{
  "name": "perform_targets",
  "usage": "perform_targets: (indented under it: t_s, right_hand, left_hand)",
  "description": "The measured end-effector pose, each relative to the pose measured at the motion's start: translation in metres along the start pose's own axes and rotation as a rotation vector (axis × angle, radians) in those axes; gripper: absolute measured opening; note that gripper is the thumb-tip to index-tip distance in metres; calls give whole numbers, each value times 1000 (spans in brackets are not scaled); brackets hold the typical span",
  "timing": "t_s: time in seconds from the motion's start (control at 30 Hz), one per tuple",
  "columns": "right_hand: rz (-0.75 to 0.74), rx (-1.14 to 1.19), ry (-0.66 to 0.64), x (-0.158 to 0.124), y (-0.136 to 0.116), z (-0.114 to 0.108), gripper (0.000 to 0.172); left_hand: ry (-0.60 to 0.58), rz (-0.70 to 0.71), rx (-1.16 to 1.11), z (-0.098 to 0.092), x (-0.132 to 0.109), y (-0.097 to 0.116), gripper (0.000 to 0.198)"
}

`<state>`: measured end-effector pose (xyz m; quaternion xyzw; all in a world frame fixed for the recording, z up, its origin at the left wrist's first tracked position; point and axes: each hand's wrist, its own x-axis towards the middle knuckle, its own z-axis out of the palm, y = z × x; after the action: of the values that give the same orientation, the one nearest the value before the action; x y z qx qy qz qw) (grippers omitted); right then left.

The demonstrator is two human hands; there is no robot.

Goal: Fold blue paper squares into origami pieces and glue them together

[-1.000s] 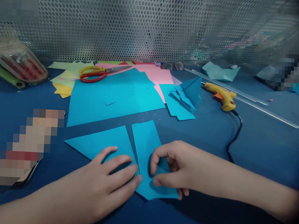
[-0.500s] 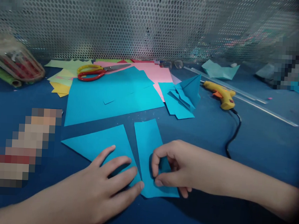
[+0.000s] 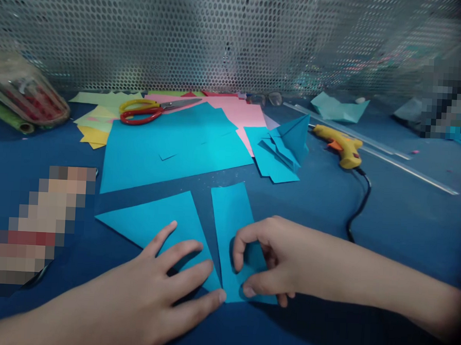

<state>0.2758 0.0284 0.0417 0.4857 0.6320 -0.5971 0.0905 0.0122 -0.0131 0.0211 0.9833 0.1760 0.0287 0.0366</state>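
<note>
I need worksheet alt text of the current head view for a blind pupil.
Left hand spread over a pointed blue paper piece, right hand curled over a narrower blue piece beside it. Behind, scissors lie on coloured sheets, with a yellow glue gun to the right.

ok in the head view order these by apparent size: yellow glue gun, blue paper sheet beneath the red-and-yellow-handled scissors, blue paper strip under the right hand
1. Blue paper sheet
2. Blue paper strip, partly hidden
3. Yellow glue gun

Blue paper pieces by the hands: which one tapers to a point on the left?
The triangular piece beneath the left hand: its left corner narrows to a sharp tip. The long piece by the right hand has a blunt far end.
</note>
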Motion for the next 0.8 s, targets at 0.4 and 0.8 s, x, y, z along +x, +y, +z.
perform_targets:
  t_s: [0.4, 0.8]
  right_hand:
    - [-7, -35, -36, -3, -3, -6, 25]
    - [-226, -408, 498, -3, 6, -36, 17]
  left_hand:
    - [100, -113, -44, 18, -3, 6, 62]
    - [216, -324, 79, -24, -7, -13, 59]
